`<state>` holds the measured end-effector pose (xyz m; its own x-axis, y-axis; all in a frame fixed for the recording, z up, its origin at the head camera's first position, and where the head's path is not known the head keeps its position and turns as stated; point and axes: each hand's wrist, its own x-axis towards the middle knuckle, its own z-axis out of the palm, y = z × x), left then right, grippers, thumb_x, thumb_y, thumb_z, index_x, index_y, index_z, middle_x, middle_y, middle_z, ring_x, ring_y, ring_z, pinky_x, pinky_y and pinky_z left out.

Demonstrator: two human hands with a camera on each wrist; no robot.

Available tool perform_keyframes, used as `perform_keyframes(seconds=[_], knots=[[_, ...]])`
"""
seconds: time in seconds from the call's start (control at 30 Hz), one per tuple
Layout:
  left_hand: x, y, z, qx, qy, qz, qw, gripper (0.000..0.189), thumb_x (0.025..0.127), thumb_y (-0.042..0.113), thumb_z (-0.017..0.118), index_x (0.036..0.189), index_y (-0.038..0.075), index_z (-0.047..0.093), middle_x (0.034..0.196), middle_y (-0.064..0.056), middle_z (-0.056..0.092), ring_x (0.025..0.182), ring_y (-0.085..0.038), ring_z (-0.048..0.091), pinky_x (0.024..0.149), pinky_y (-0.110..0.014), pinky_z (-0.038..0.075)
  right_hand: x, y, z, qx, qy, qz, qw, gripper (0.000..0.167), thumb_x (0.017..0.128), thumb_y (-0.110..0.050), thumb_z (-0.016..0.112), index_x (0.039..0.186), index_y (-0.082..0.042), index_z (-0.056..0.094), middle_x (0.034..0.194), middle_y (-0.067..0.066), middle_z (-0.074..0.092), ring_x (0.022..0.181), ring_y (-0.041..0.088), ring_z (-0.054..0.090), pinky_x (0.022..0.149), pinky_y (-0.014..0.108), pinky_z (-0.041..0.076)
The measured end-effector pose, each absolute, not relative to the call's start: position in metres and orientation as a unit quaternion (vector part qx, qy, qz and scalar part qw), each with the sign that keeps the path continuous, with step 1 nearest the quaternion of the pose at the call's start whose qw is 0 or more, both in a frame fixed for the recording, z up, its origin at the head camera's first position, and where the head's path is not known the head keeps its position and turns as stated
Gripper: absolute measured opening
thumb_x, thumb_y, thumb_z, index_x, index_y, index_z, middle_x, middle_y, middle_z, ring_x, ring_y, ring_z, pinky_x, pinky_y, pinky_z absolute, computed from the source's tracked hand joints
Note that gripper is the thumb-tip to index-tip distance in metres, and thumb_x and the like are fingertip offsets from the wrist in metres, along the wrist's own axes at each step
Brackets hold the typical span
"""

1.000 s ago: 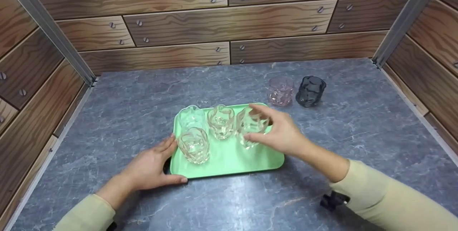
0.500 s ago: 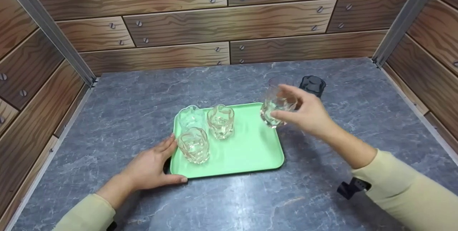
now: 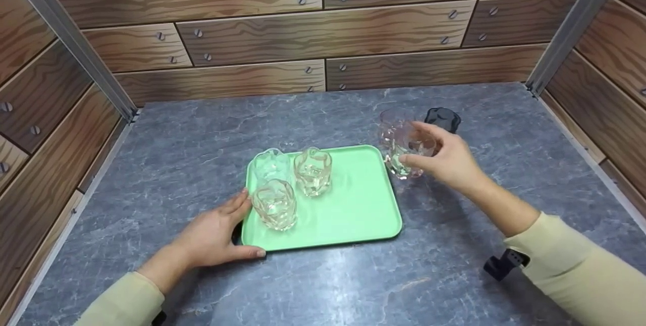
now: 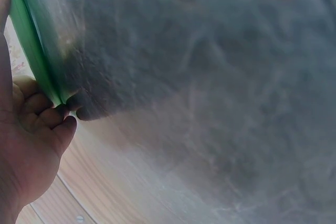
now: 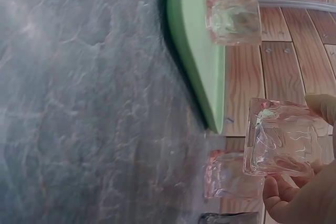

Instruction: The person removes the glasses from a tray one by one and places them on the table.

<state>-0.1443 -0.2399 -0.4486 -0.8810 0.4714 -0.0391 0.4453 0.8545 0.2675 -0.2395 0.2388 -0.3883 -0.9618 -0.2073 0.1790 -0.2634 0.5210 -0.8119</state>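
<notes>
My right hand (image 3: 451, 162) holds a clear faceted glass (image 3: 397, 168) between thumb and fingers, just off the right edge of the green tray (image 3: 348, 215). In the right wrist view that glass (image 5: 286, 142) hangs above the table, apart from the tray. At the tray's left front corner my left hand (image 3: 212, 237) grips the rim, thumb along the front and fingers on the left side. Still on the tray are a pale bluish glass (image 3: 272, 162), a clear glass (image 3: 313, 172) and another clear glass (image 3: 276, 207) nearest my left hand.
Behind the held glass stands a pinkish glass (image 3: 393, 119), partly hidden. A dark grey glass (image 3: 443, 118) is beside it, its lower part covered by my right hand. Wood-patterned walls (image 3: 323, 33) enclose the marbled table (image 3: 202, 124) at the back and sides.
My right hand has lifted the clear glass off the tray's right side and carried it rightward past the edge. The left hand and the other glasses have stayed put.
</notes>
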Motion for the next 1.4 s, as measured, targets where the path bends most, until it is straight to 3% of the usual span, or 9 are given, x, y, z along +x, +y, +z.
perform_keyframes(seconds=[1.13,1.4], knots=[[-0.145,-0.24,-0.449,0.234,0.961,0.133,0.061,0.123,0.083,0.087,0.064,0.165,0.0,0.032,0.172,-0.022,0.023,0.154,-0.042,0.034,0.117,-0.06,0.039,-0.24,0.247,-0.421,0.117,-0.879,0.461,0.02,0.085,0.087,-0.029,0.09,0.155,0.003,0.049,0.133,0.023,0.068,0.111,0.037,0.068,0.082,0.02,0.054],[-0.145,-0.241,-0.451,0.237,0.961,0.133,0.055,0.122,0.084,0.086,0.064,0.165,0.0,0.032,0.172,-0.022,0.023,0.153,-0.043,0.035,0.116,-0.061,0.041,-0.24,0.246,-0.425,0.122,-0.869,0.479,0.01,0.088,0.085,-0.024,0.092,0.156,0.004,0.047,0.14,0.023,0.065,0.123,0.039,0.065,0.092,0.024,0.055]])
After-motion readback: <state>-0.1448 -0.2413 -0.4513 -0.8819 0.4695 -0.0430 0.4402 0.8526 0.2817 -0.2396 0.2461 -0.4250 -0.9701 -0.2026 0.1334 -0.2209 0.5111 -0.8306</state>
